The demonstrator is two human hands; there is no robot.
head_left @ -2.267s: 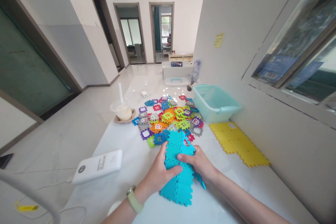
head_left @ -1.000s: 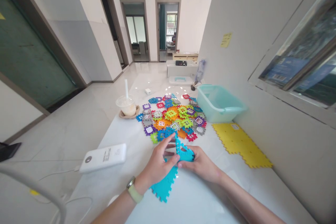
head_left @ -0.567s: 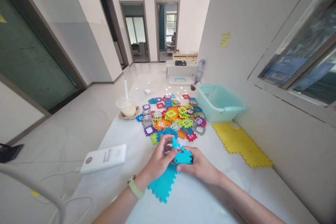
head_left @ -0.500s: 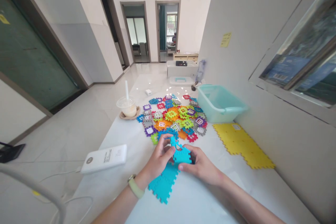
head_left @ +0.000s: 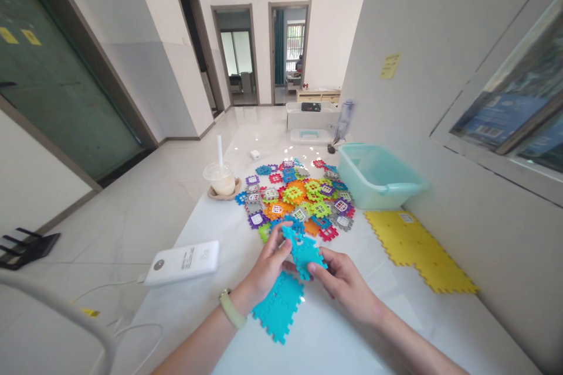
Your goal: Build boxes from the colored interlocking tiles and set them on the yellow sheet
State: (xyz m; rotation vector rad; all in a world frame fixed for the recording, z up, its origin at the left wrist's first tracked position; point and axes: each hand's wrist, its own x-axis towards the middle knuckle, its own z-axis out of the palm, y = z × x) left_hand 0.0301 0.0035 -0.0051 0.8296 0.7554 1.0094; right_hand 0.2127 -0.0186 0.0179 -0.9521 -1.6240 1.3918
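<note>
A strip of joined teal interlocking tiles (head_left: 303, 253) is bent upward in the middle of the white table (head_left: 246, 258). Its near part (head_left: 278, 304) lies flat on the table. My left hand (head_left: 267, 266) pinches the raised part from the left, thumb and fingers closed on it. From the right, my right hand (head_left: 345, 282) grips the same raised part with curled fingers. Just beyond my hands lies a heap of several loose coloured tiles (head_left: 299, 199).
A joined yellow tile mat (head_left: 417, 249) lies at the right by the wall. A teal plastic bin (head_left: 377, 174) stands behind it. A white power bank (head_left: 183, 262) with a cable lies at the left. A lidded drink cup with a straw (head_left: 220, 179) stands further back.
The teal strip lay flat under both hands; its far end has since been folded up off the table. Both hands now hold the raised part slightly further right.
</note>
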